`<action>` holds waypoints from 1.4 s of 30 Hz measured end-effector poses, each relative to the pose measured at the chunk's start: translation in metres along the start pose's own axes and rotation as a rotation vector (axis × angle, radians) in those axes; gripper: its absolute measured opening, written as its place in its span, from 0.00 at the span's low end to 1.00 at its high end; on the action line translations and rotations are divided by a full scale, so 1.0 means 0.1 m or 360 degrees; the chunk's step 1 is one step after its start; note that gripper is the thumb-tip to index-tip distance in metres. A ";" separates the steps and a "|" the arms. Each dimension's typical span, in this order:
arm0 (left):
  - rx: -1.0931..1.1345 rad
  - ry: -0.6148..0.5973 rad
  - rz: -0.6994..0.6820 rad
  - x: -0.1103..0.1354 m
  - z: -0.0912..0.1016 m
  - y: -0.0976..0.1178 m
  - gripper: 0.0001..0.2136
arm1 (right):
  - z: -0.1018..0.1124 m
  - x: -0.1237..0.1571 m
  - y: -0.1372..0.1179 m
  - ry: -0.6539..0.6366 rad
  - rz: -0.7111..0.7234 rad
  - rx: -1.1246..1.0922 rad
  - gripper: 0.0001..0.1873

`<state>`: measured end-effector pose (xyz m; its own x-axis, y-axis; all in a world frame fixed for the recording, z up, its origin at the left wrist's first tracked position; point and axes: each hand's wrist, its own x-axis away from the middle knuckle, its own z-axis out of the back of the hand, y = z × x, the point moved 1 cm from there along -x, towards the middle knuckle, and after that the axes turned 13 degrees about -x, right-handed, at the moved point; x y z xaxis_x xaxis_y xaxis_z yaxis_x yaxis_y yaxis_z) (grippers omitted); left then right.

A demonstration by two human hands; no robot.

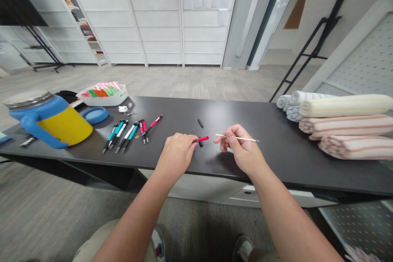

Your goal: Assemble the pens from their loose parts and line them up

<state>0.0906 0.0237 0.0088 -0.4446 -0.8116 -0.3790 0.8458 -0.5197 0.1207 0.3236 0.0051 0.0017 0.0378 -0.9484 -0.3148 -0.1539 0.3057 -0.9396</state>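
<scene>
My left hand [179, 151] is closed around a red pen barrel [203, 138], whose open end sticks out toward the right. Between the thumb and fingers of my right hand [238, 147] is a thin white pen refill [245, 138], held level just above the table. Beyond the hands a small black pen part [200, 123] lies on the dark surface. Another black piece [200, 144] rests under the red barrel, and a tiny spring-like bit [194, 130] sits close to my left fingers.
Several teal, white and red pens [123, 135] lie on the dark table [245, 110] to the left. A blue and yellow mug [58, 118], a blue lid [95, 115] and a white basket [106, 97] of colourful packets stand farther left. Rolled striped towels [350, 125] are stacked at the right.
</scene>
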 end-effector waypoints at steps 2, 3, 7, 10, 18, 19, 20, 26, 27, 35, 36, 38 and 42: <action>-0.0010 0.0004 -0.0007 0.00 0.00 0.00 0.10 | 0.00 0.00 -0.01 0.0005 -0.0040 0.0038 0.19; -0.0012 0.0002 -0.0010 0.00 -0.01 0.00 0.10 | 0.00 0.00 -0.02 0.0020 -0.0050 0.0057 0.20; 0.0000 -0.0008 -0.0009 0.01 -0.02 -0.01 0.10 | 0.02 0.02 -0.05 0.0055 -0.0032 0.0072 0.20; 0.0001 -0.0001 -0.0012 0.01 -0.02 -0.02 0.10 | 0.02 0.03 -0.06 0.0050 -0.0035 0.0150 0.19; 0.0000 0.0004 -0.0122 0.02 -0.02 -0.01 0.10 | -0.06 0.02 -0.04 -0.0064 -0.0144 0.0291 0.16; 0.0006 0.0008 -0.0110 0.02 -0.02 -0.01 0.10 | -0.06 0.02 -0.03 -0.0052 -0.0143 0.0228 0.20; 0.0013 0.0012 -0.0090 0.02 -0.02 -0.01 0.10 | -0.06 0.01 -0.02 -0.0043 -0.0143 0.0174 0.23; 0.0028 -0.0010 -0.0029 0.01 -0.01 -0.01 0.10 | -0.02 0.02 0.00 0.0022 -0.0078 0.0164 0.16; 0.0028 -0.0015 -0.0031 0.01 -0.01 -0.01 0.10 | -0.01 0.02 -0.01 0.0043 -0.0059 0.0214 0.15; -0.0019 -0.0020 -0.0121 0.03 -0.03 -0.02 0.10 | 0.00 0.01 -0.02 0.0069 0.0145 0.0586 0.11; -0.0017 -0.0022 -0.0134 0.03 -0.02 -0.02 0.10 | 0.00 0.01 -0.02 0.0032 0.0164 0.0577 0.10; 0.0005 -0.0026 -0.0149 0.03 -0.03 -0.02 0.11 | -0.01 0.00 -0.02 -0.0027 0.0158 0.0558 0.09; 0.0065 -0.0025 -0.0150 0.02 -0.05 -0.02 0.11 | -0.01 -0.01 0.01 0.0002 -0.0030 0.0534 0.12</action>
<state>0.0896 0.0245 0.0036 -0.5266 -0.7624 -0.3761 0.7872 -0.6043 0.1228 0.3229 0.0059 0.0012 0.0360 -0.9541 -0.2973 0.1803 0.2988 -0.9371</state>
